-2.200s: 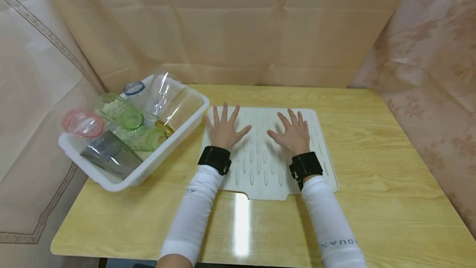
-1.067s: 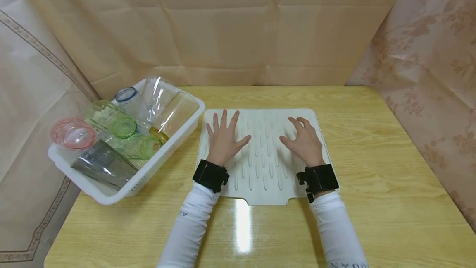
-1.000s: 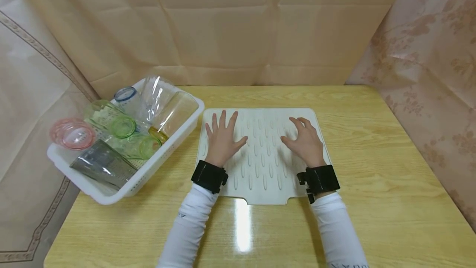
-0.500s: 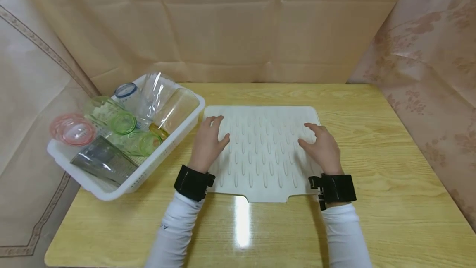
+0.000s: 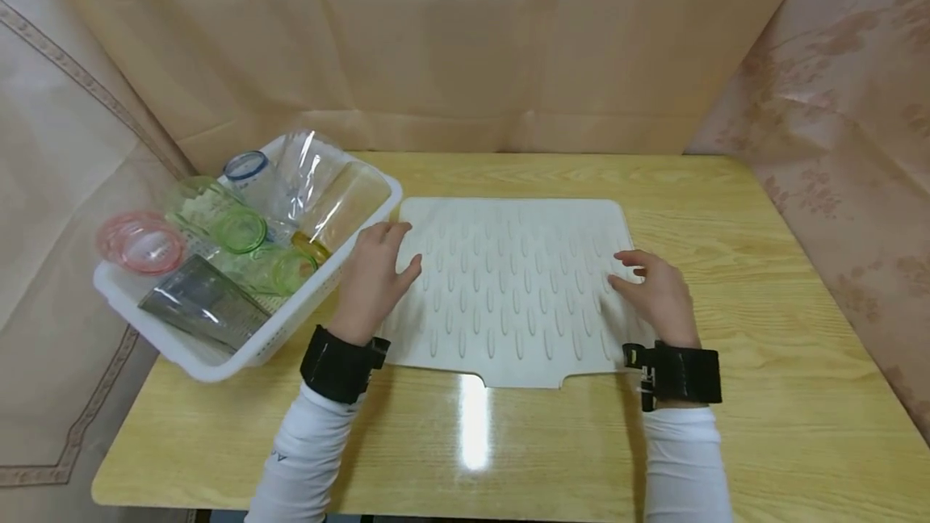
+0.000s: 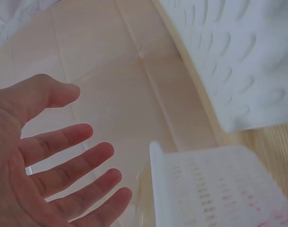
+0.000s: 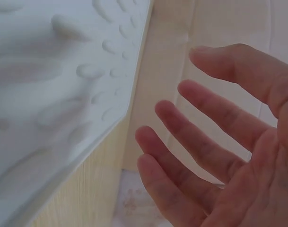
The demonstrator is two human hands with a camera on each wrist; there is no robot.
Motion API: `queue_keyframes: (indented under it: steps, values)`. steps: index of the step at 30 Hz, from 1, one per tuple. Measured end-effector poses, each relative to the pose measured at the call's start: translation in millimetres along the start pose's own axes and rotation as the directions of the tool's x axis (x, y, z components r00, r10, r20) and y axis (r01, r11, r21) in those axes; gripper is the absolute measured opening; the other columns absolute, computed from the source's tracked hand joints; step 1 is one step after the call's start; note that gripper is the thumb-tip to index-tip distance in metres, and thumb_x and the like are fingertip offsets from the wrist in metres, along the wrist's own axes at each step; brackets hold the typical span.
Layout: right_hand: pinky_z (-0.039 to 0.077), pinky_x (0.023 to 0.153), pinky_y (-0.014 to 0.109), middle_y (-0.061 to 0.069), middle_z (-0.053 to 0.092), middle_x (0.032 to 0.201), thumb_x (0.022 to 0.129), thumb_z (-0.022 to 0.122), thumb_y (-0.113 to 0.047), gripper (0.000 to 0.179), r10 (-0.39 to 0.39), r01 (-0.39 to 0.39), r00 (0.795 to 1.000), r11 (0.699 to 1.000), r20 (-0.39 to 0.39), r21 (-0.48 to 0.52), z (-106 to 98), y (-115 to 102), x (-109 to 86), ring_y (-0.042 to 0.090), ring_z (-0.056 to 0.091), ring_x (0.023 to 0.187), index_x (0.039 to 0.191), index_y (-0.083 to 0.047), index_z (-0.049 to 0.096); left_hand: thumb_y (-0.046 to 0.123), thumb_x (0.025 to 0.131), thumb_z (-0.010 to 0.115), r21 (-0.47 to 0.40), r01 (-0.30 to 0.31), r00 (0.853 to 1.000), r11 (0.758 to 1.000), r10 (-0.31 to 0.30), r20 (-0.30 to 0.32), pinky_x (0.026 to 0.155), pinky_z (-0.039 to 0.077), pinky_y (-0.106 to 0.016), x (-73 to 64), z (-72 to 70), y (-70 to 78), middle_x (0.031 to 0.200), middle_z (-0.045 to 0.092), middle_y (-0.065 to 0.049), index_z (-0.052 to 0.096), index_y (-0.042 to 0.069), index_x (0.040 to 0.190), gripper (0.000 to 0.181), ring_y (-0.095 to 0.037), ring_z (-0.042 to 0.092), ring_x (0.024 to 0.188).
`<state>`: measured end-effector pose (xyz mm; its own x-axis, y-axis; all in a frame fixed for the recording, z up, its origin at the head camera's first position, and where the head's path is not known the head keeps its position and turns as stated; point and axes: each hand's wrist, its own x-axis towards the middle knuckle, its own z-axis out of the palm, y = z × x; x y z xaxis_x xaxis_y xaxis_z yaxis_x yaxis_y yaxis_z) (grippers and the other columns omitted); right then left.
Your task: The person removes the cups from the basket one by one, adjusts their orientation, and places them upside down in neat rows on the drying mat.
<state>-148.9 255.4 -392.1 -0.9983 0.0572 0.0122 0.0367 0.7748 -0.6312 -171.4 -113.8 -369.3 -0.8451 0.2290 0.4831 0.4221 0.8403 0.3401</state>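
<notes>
My left hand [image 5: 369, 281] hovers between the white basket and the left side of a white ribbed draining mat [image 5: 508, 281]. Its fingers [image 6: 63, 172] are spread and loosely bent, holding nothing. Over the mat's right edge is my right hand [image 5: 659, 297], its fingers [image 7: 181, 137] relaxed and nothing in them. The white plastic basket [image 5: 279, 337] at the left holds several cups and glasses: a pink one [image 5: 141, 243], a grey one [image 5: 207, 303], green ones [image 5: 240, 230], a blue-rimmed clear one [image 5: 249, 172] and an amber-based one [image 5: 345, 204].
The mat lies flat on a light wooden table [image 5: 763, 329], its tab toward the near edge. A beige cloth [image 5: 436, 47] hangs behind the table. Patterned cloth [image 5: 857, 144] hangs at the right.
Both hands have drawn apart from over the mat, the left toward the basket and the right toward the mat's right edge. Their fingers have become more bent. Mat and basket stay put.
</notes>
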Motion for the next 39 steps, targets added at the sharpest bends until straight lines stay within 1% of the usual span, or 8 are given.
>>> queue_keyframes:
  steps: [5, 9, 17, 20, 25, 30, 35, 39]
  values:
    - [0.044, 0.083, 0.054, 0.028, 0.06, 0.119, 0.091, 0.067, -0.015, 0.042, -0.021, 0.021, 1.0, 1.0, -0.007, 0.01, -1.3, 6.5, -3.0, 0.045, 0.055, 0.109, 0.127, 0.004, 0.058, 0.01, 0.081, 0.076, 0.006, 0.018, 0.999, 1.0, -0.018, -0.052, 0.077, 0.05, -0.048, -7.2, -11.9, -1.9, 0.11, 0.06, -0.024, 0.062, -0.004, 0.115, 0.04, -0.04, 0.056, 0.102]
    - [0.044, 0.083, 0.055, 0.028, 0.06, 0.118, 0.09, 0.067, -0.016, 0.043, -0.003, 0.003, 1.0, 1.0, -0.01, 0.02, -1.3, 10.4, -7.9, 0.045, 0.054, 0.109, 0.128, 0.004, 0.057, 0.008, 0.078, 0.078, 0.014, 0.041, 0.995, 0.999, -0.04, -0.086, 0.073, 0.05, -0.048, -12.0, -22.3, -6.5, 0.11, 0.06, -0.023, 0.063, -0.004, 0.114, 0.04, -0.039, 0.057, 0.1]
    - [0.043, 0.083, 0.056, 0.03, 0.059, 0.117, 0.091, 0.067, -0.018, 0.047, 0.036, -0.036, 0.999, 0.999, -0.01, 0.002, -5.3, 17.6, -16.5, 0.046, 0.053, 0.109, 0.129, 0.005, 0.054, -0.001, 0.078, 0.076, -0.019, 0.059, 0.987, 0.998, -0.061, -0.151, 0.081, 0.044, -0.053, -20.5, -49.9, -37.2, 0.11, 0.057, -0.028, 0.059, -0.008, 0.115, 0.042, -0.045, 0.05, 0.102]
    - [0.042, 0.084, 0.057, 0.031, 0.058, 0.119, 0.092, 0.065, -0.019, 0.048, 0.054, -0.054, 0.999, 0.999, -0.01, 0.01, -7.5, 21.9, -21.3, 0.046, 0.052, 0.109, 0.131, 0.006, 0.052, -0.005, 0.076, 0.076, -0.011, 0.057, 0.973, 0.998, -0.058, -0.223, 0.087, 0.041, -0.054, -22.6, -63.3, -47.0, 0.111, 0.056, -0.029, 0.059, -0.009, 0.114, 0.042, -0.047, 0.048, 0.104]
    - [0.041, 0.086, 0.059, 0.033, 0.056, 0.118, 0.093, 0.064, -0.017, 0.048, 0.039, -0.039, 0.999, 0.999, -0.01, 0.018, -9.7, 30.3, -29.0, 0.047, 0.051, 0.109, 0.132, 0.009, 0.05, -0.004, 0.075, 0.075, -0.001, 0.118, 0.936, 0.993, -0.112, -0.334, 0.098, 0.031, -0.056, -23.8, -89.1, -60.6, 0.118, 0.053, -0.03, 0.059, -0.009, 0.113, 0.042, -0.049, 0.042, 0.114]
    - [0.04, 0.087, 0.061, 0.034, 0.056, 0.118, 0.093, 0.063, -0.016, 0.049, 0.02, -0.02, 1.0, 1.0, 0.001, 0.013, -11.7, 34.3, -32.9, 0.048, 0.051, 0.109, 0.132, 0.009, 0.048, 0.001, 0.079, 0.074, -0.006, 0.2, 0.913, 0.98, -0.188, -0.363, 0.101, 0.025, -0.053, -23.2, -110.5, -74.4, 0.12, 0.052, -0.031, 0.059, -0.01, 0.115, 0.041, -0.049, 0.038, 0.117]
    - [0.041, 0.086, 0.061, 0.034, 0.056, 0.118, 0.094, 0.063, -0.019, 0.05, 0.02, -0.021, 1.0, 1.0, 0.004, 0.014, -13.1, 34.7, -35.0, 0.048, 0.052, 0.109, 0.133, 0.008, 0.048, 0.003, 0.08, 0.074, 0.012, 0.255, 0.897, 0.967, -0.232, -0.377, 0.107, 0.015, -0.048, -25.0, -124.7, -87.8, 0.118, 0.051, -0.033, 0.058, -0.012, 0.116, 0.042, -0.048, 0.035, 0.119]
    - [0.041, 0.085, 0.06, 0.034, 0.056, 0.118, 0.094, 0.063, -0.021, 0.051, 0.036, -0.037, 0.999, 0.999, 0.014, 0.019, -12.3, 35.4, -37.2, 0.048, 0.051, 0.11, 0.133, 0.008, 0.048, 0.006, 0.081, 0.074, 0.01, 0.32, 0.887, 0.948, -0.295, -0.355, 0.105, 0.018, -0.05, -25.7, -132.5, -96.4, 0.12, 0.051, -0.033, 0.059, -0.011, 0.118, 0.043, -0.046, 0.033, 0.121]
